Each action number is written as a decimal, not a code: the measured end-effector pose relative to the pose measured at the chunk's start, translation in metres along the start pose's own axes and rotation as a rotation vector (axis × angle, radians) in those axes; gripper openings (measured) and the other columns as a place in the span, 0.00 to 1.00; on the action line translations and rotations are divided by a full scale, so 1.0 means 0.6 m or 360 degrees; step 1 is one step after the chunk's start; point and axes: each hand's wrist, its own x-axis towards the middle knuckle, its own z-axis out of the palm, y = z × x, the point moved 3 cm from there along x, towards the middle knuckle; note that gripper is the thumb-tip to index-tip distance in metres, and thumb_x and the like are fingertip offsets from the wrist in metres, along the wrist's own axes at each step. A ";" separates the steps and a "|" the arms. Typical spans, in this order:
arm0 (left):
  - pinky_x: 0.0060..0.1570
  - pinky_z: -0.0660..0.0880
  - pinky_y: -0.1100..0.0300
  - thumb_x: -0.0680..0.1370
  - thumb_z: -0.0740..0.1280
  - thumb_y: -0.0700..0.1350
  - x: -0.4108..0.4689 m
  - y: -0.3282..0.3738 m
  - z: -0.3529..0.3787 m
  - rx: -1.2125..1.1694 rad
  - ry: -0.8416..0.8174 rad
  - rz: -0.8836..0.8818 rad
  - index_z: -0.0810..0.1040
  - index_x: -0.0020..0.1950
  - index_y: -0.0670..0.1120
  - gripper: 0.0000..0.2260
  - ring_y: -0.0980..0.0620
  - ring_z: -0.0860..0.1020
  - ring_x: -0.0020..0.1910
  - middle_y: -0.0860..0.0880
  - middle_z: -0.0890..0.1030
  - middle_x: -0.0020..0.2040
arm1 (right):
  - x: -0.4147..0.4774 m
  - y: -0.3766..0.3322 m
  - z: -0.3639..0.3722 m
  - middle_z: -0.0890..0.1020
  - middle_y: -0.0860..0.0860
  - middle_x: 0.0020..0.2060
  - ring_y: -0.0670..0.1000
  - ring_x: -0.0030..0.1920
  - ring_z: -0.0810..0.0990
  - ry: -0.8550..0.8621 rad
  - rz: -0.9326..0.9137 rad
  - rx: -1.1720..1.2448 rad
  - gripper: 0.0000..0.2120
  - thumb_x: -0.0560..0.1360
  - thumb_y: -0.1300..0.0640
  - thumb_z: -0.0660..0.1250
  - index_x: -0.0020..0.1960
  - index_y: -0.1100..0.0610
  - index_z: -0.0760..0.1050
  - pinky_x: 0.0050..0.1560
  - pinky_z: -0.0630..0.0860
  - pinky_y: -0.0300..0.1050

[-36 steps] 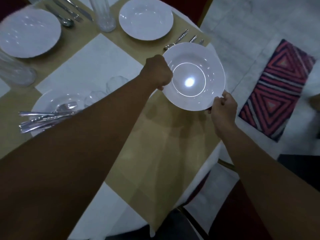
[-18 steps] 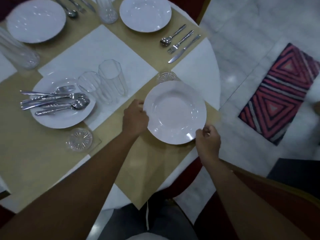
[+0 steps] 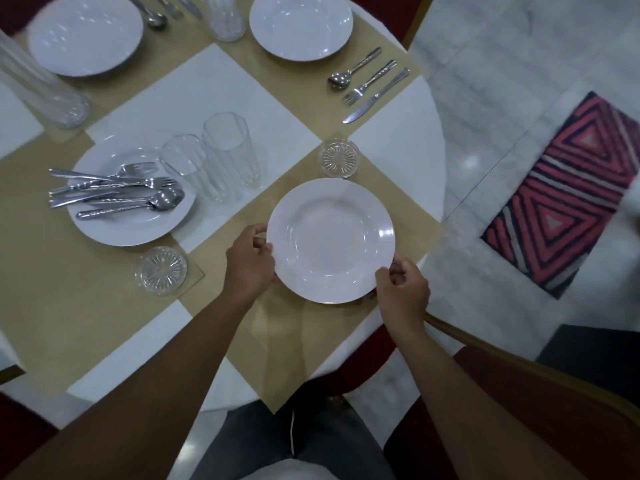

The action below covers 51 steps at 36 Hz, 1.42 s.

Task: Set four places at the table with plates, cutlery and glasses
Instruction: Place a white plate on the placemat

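Observation:
A white plate [image 3: 330, 240] lies flat on the tan runner at the near right edge of the round table [image 3: 398, 150]. My left hand [image 3: 250, 261] grips its left rim and my right hand [image 3: 403, 292] grips its near right rim. To the left, another white plate [image 3: 138, 226] carries a pile of loose cutlery [image 3: 114, 192]. Two empty glasses [image 3: 211, 164] stand beside that plate. Glass coasters sit beyond the held plate [image 3: 339, 158] and near the left plate [image 3: 161, 269].
Two set plates lie at the far side [image 3: 300, 24] and far left [image 3: 85, 32], with a spoon, fork and knife [image 3: 370, 83] and tall glasses [image 3: 41, 84] by them. A red chair [image 3: 519, 393] stands at my right, a patterned rug [image 3: 568, 202] on the marble floor.
The plate came down from a tilted, raised position over the table's right side and now lies flat on the runner nearer to me, both hands still on its rim.

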 end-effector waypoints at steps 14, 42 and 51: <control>0.28 0.80 0.61 0.81 0.63 0.38 -0.006 -0.007 -0.003 -0.0012 0.0035 0.0019 0.75 0.65 0.51 0.15 0.56 0.79 0.45 0.54 0.76 0.47 | -0.012 0.002 0.007 0.83 0.43 0.40 0.45 0.42 0.81 0.0027 0.0017 0.0006 0.14 0.74 0.49 0.66 0.58 0.45 0.81 0.46 0.83 0.51; 0.46 0.82 0.52 0.78 0.63 0.48 -0.044 -0.050 -0.095 -0.0022 0.0151 -0.0007 0.75 0.65 0.55 0.16 0.51 0.82 0.46 0.52 0.79 0.47 | -0.077 -0.071 0.031 0.75 0.49 0.47 0.48 0.45 0.75 0.0190 -0.0574 0.0042 0.14 0.78 0.56 0.67 0.62 0.47 0.74 0.46 0.75 0.40; 0.51 0.80 0.56 0.77 0.62 0.43 -0.008 -0.081 -0.206 0.0026 0.0317 0.0071 0.80 0.59 0.51 0.13 0.55 0.82 0.44 0.51 0.83 0.47 | -0.169 -0.131 0.170 0.76 0.44 0.31 0.46 0.33 0.75 -0.0370 -0.1003 -0.0011 0.12 0.74 0.68 0.68 0.50 0.54 0.83 0.37 0.68 0.31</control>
